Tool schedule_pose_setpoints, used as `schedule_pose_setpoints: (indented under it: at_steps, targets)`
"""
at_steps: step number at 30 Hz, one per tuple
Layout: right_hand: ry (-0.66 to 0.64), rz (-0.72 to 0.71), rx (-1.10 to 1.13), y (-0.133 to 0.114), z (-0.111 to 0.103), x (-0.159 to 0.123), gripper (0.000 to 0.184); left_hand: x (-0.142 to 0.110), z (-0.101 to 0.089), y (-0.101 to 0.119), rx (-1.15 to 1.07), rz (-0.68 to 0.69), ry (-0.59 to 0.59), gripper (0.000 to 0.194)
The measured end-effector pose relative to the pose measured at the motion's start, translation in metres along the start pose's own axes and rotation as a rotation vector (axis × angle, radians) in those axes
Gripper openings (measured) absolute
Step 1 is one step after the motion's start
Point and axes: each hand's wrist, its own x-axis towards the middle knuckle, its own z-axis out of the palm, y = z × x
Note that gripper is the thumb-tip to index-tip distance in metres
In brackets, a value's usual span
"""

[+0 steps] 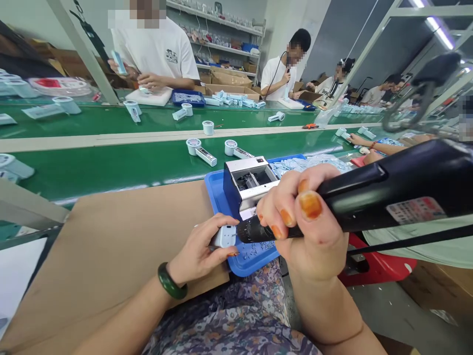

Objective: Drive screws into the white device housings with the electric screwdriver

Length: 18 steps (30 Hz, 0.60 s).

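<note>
My left hand [203, 246] pinches a small pale-blue plastic housing [226, 236] between thumb and fingers, its end with small holes turned to the right. Wrapped around a black electric screwdriver [388, 187] is my right hand [310, 222]. The screwdriver's tip meets the end of the housing, or nearly so; the exact contact is too small to tell. Below them lies a blue tray [218, 192] with loose screws [254, 250] scattered in it. In the same tray stands a metal screw feeder box [251, 182], partly hidden by my right hand.
Brown cardboard [140, 236] covers the bench at left. A green conveyor [158, 167] runs across, carrying pale-blue parts such as a handheld unit [205, 155]. Co-workers sit opposite, and another person's hand [360, 140] reaches in from the right. A red stool [391, 268] stands at right.
</note>
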Motion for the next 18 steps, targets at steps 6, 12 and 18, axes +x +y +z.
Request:
schedule_pose_setpoints:
  at_steps: [6, 12, 18]
  targets:
    - [-0.087, 0.049, -0.028, 0.008, 0.011, 0.007, 0.026, -0.003, 0.001, 0.0, 0.026, -0.041, 0.012, 0.055]
    - [-0.133, 0.071, -0.025, 0.017, 0.011, 0.008, 0.022, -0.006, 0.004, 0.001, 0.073, -0.015, -0.004, 0.057]
    - [-0.016, -0.055, 0.008, 0.008, -0.034, 0.011, 0.029, -0.007, -0.009, -0.01, 0.016, -0.096, 0.079, 0.041]
